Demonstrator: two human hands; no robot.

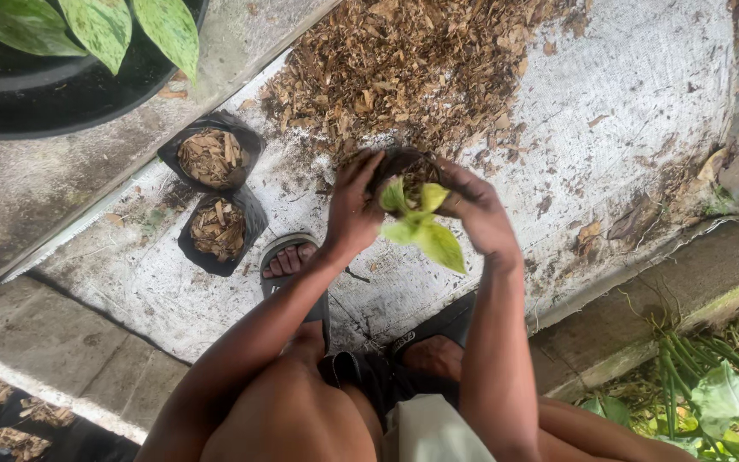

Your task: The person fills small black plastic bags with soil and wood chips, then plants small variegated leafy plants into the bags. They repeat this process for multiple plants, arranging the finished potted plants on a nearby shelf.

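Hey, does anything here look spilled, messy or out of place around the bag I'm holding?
Nothing looks wrong. The wood chip pile lies loose on the white sheet, with crumbs scattered about. Both hands, left and right, hold the small black bag with the seedling. Two filled bags stand upright.

1. The bag (404, 167) is mostly hidden behind both hands.
2. The big pot (62, 94) is cut off by the top and left edges.
3. The right foot (438, 351) sits partly behind the forearm.
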